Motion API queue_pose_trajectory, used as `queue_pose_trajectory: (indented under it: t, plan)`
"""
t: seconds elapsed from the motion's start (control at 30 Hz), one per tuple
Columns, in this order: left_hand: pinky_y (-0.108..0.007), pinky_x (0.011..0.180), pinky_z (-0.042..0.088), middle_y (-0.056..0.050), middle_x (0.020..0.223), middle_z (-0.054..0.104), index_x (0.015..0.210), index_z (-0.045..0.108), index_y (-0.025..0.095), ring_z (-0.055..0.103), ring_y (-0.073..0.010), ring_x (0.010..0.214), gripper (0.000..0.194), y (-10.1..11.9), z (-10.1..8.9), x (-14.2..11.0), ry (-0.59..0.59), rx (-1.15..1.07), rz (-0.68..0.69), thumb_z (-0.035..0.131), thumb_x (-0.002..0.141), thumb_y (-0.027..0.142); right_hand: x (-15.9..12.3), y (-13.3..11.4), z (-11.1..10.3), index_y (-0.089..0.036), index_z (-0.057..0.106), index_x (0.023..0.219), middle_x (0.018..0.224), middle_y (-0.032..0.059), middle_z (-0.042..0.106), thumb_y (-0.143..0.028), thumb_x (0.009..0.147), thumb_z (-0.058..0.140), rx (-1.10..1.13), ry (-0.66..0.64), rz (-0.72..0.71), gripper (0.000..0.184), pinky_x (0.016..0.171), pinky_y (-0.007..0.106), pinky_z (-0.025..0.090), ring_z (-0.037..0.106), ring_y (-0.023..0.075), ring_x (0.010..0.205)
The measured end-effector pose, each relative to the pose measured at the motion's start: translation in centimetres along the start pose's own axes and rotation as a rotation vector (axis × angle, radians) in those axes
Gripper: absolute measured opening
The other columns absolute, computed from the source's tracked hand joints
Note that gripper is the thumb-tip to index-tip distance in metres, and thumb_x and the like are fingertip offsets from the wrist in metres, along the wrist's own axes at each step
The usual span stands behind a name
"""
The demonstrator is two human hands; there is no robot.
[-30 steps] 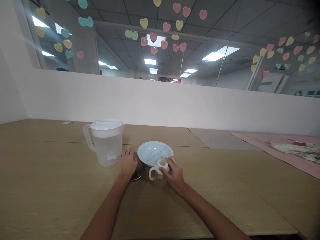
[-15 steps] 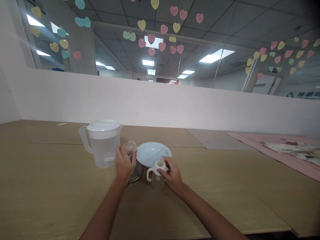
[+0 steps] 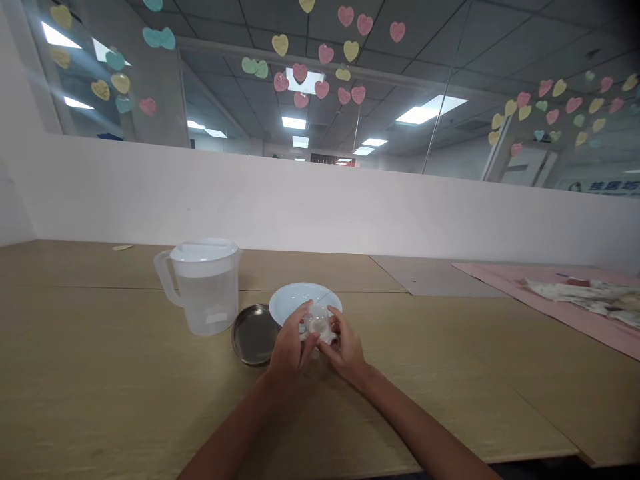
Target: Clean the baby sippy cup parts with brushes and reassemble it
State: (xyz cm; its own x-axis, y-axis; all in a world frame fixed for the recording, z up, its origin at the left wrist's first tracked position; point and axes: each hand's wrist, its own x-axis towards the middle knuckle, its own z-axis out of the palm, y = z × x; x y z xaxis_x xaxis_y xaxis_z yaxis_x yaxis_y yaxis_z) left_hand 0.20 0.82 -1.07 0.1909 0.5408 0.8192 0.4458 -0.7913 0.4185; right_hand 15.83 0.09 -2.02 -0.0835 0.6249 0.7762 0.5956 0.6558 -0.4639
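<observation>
A clear domed cap (image 3: 319, 315) sits over the teat of a baby bottle (image 3: 320, 339) with white handles, in front of the white bowl. My left hand (image 3: 291, 341) is closed around the cap from the left, its thumb low at the front. From the right, my right hand (image 3: 346, 343) grips the bottle near its collar and handle. Between them the two hands hide much of the bottle, and whether the cap is fully seated cannot be seen. Left of my left hand lies a round metal dish (image 3: 255, 335).
A lidded plastic pitcher (image 3: 209, 293) of clear liquid stands at the left. Behind my hands is the white bowl (image 3: 295, 295) with a thin stick across it. At the far right, a pink cloth (image 3: 493, 279) bears crumpled white material. A low white wall (image 3: 280, 203) closes off the table's back.
My left hand has carried the clear cap from above the metal dish rightward onto the bottle's top. My right hand stays at the bottle. The view has shifted slightly.
</observation>
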Motion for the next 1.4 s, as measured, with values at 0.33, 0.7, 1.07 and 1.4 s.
queue_pose_trajectory:
  t: [0.33, 0.7, 1.07, 1.4]
  plan:
    - [-0.037, 0.097, 0.041, -0.012, 0.128, 0.05, 0.128, 0.04, 0.017, 0.049, -0.0213, 0.116, 0.043, 1.2, -0.3, -0.1, -0.055, -0.065, -0.095, 0.04, 0.088, 0.034, 0.0, -0.1, -0.4, -0.018, 0.032, 0.133, 0.118, 0.0138, 0.055, -0.031, 0.08, 0.052, -0.028, 0.038, -0.298, 0.058, 0.075, 0.035, 0.052, 0.058, 0.024, 0.101]
    - [-0.038, 0.092, 0.045, -0.012, 0.118, 0.059, 0.122, 0.047, 0.017, 0.056, -0.0224, 0.108, 0.04, 1.0, 0.1, -0.5, -0.073, -0.072, -0.087, 0.039, 0.089, 0.037, -0.6, -0.2, 0.4, -0.016, 0.043, 0.118, 0.102, 0.0121, 0.061, -0.033, 0.083, 0.05, 0.019, 0.15, -0.146, 0.039, 0.07, 0.034, 0.052, 0.061, 0.0196, 0.082]
    - [-0.036, 0.089, 0.045, -0.011, 0.119, 0.057, 0.126, 0.043, 0.019, 0.056, -0.0218, 0.106, 0.042, 0.3, 0.0, -0.5, -0.085, 0.028, -0.045, 0.042, 0.087, 0.035, -0.6, 0.3, 0.4, -0.015, 0.04, 0.121, 0.102, 0.0129, 0.061, -0.038, 0.083, 0.05, 0.029, 0.113, -0.109, 0.045, 0.074, 0.036, 0.052, 0.061, 0.0214, 0.086]
    - [-0.039, 0.089, 0.046, -0.013, 0.121, 0.055, 0.139, 0.022, 0.017, 0.055, -0.026, 0.107, 0.078, 0.9, 0.4, -0.5, -0.217, 0.055, 0.038, 0.06, 0.073, 0.033, 0.4, 0.2, -1.0, -0.017, 0.042, 0.12, 0.099, 0.0082, 0.063, -0.043, 0.081, 0.051, 0.117, -0.016, -0.016, 0.048, 0.072, 0.031, 0.051, 0.062, 0.02, 0.083]
